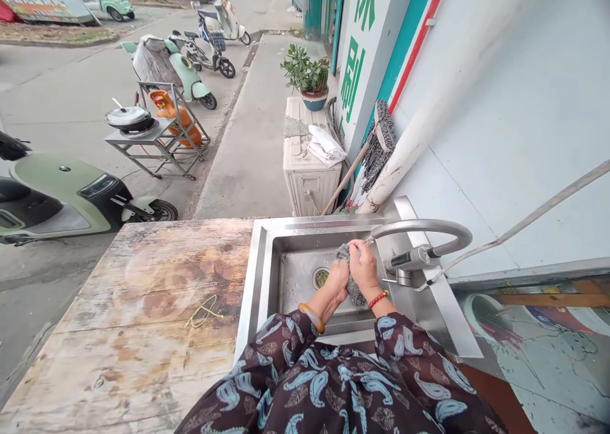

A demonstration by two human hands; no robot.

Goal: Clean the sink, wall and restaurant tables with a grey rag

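Over the steel sink (295,332) both my hands are closed on a grey cloth (356,292). My left hand (337,278) grips its near left side, and my right hand (363,265) is wrapped round the upper right part. Part of the cloth hangs below between my wrists. The curved faucet (424,225) arches in from the right, its spout end close to my right hand. Green scraps lie in the drain (321,278) to the left of my hands. My fingertips are partly hidden by the cloth and each other.
Left of the sink is a wooden table (157,294) with a yellow-green tie (204,312) on it. Beyond the sink stand an outdoor unit (312,180) with a white cloth (326,145), a potted plant (312,81) and a leaning mop (379,142). A scooter (71,186) is parked at left.
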